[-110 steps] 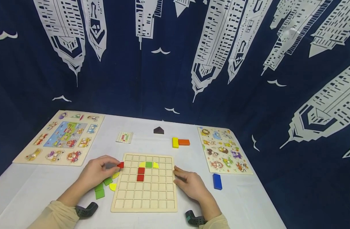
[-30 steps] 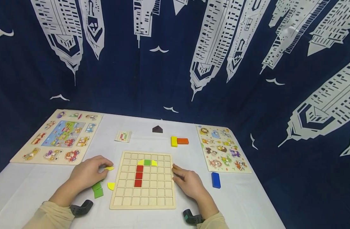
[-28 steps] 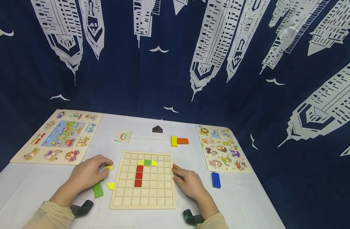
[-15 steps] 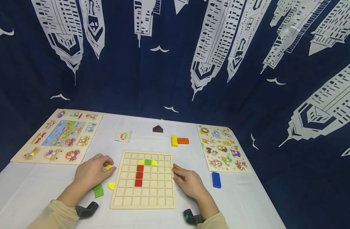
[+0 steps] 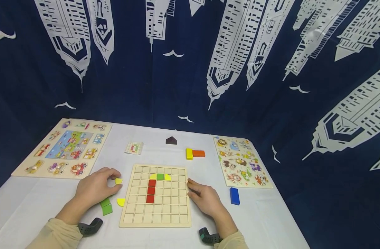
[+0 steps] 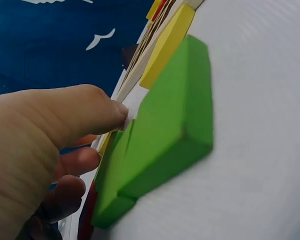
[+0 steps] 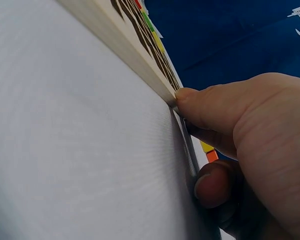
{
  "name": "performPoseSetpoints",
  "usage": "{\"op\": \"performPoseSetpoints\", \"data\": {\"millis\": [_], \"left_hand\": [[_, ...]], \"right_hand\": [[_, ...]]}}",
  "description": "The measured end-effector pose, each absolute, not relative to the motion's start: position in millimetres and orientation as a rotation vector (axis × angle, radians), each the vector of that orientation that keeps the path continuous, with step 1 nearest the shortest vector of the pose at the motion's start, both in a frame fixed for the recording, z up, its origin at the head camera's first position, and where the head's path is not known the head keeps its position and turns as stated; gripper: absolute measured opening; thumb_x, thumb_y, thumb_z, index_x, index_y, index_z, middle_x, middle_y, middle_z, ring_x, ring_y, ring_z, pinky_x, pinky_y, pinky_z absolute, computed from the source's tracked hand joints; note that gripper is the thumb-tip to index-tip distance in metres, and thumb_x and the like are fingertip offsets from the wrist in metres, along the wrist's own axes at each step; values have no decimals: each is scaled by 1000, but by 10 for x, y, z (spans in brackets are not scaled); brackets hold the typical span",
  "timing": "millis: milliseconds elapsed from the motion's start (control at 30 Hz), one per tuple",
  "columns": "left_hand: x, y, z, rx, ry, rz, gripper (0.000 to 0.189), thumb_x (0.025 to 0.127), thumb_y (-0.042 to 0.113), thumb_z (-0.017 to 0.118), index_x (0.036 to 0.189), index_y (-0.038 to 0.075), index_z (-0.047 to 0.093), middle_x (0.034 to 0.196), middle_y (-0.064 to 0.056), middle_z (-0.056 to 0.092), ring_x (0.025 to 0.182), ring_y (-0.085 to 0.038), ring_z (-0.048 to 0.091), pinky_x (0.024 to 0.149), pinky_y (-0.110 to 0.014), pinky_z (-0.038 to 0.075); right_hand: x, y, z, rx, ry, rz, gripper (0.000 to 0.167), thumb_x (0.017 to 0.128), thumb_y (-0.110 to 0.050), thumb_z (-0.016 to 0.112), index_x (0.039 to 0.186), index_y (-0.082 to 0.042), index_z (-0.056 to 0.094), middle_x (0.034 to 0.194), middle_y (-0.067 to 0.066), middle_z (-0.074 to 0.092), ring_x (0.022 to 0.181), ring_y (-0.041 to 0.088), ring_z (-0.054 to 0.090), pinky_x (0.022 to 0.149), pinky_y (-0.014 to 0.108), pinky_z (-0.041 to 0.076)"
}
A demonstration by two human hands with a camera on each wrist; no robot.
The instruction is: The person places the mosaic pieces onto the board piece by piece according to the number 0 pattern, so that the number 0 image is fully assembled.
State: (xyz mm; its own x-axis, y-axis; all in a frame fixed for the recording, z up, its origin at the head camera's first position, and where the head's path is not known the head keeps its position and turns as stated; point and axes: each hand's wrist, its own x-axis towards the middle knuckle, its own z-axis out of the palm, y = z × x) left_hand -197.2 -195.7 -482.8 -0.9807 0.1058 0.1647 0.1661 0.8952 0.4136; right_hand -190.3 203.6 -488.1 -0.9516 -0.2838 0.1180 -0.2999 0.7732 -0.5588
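My left hand (image 5: 95, 188), left of the wooden grid board (image 5: 165, 218), pinches a small yellow rounded tile (image 5: 118, 181) between thumb and fingertips. Close under that hand lie green square tiles (image 5: 107, 209), large in the left wrist view, where the thumb (image 6: 85, 107) passes beside a green tile (image 6: 165, 115). Another yellow rounded tile (image 5: 120, 202) rests against the board's left edge. On the board, a column of red tiles (image 5: 151, 191) stands below a green tile (image 5: 160, 176) flanked by yellow ones. My right hand (image 5: 207, 199) touches the board's right edge with thumb and fingertips.
A small pattern card (image 5: 134, 148) lies behind the board, near a dark pentagonal block (image 5: 171, 140). Yellow (image 5: 189, 154) and orange (image 5: 199, 153) blocks lie farther right, and a blue block (image 5: 235, 196) beyond my right hand. Picture puzzles (image 5: 95, 164) (image 5: 246, 162) flank the table.
A third red tile has joined the column since the oldest frame. My left hand has since taken a yellow tile, which now shows turned between the fingers. My right hand stays at the board's edge.
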Motion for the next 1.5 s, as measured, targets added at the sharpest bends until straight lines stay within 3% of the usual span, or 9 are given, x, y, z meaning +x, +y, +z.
{"op": "performPoseSetpoints", "data": {"millis": [300, 533, 700, 1233, 1500], "left_hand": [[-1946, -1890, -4809, -235, -2877, -699, 34, 79, 35, 86, 108, 20, 75, 102, 2, 70, 77, -11, 57, 55, -28, 38], [-1755, -1592, -4790, -494, -2781, -697, 28, 76, 41, 89, 97, 34, 71, 98, 19, 66, 82, -3, 61, 66, -28, 48], [-1608, -1372, -4814, -733, -2702, -767, 28, 76, 40, 89, 92, 39, 67, 95, 27, 61, 77, 5, 57, 62, -21, 45], [-1540, -1193, -4960, -967, -2664, -819, 20, 80, 44, 86, 89, 37, 70, 91, 27, 58, 71, 8, 52, 60, -19, 42], [-1542, -1214, -4925, -1006, -2623, -869, 11, 83, 35, 85, 92, 33, 79, 91, 25, 60, 73, 8, 56, 60, -19, 44]], "right_hand": [[-1915, 2051, -4909, 500, -2927, 912, 41, 97, -23, 71, 137, -12, 67, 148, -6, 57, 137, 21, 56, 110, 47, 45], [-1918, 2054, -4907, 515, -2922, 925, 40, 98, -23, 70, 136, -12, 67, 148, -6, 57, 137, 22, 56, 110, 47, 45], [-1920, 2049, -4886, 498, -2934, 929, 41, 97, -25, 71, 136, -13, 67, 148, -8, 57, 137, 20, 55, 111, 47, 45], [-1913, 2046, -4891, 484, -2932, 950, 40, 97, -25, 72, 135, -14, 69, 147, -8, 58, 137, 20, 56, 111, 48, 45], [-1909, 2044, -4889, 456, -2946, 959, 40, 97, -26, 71, 135, -16, 68, 148, -11, 57, 138, 18, 55, 112, 46, 44]]}}
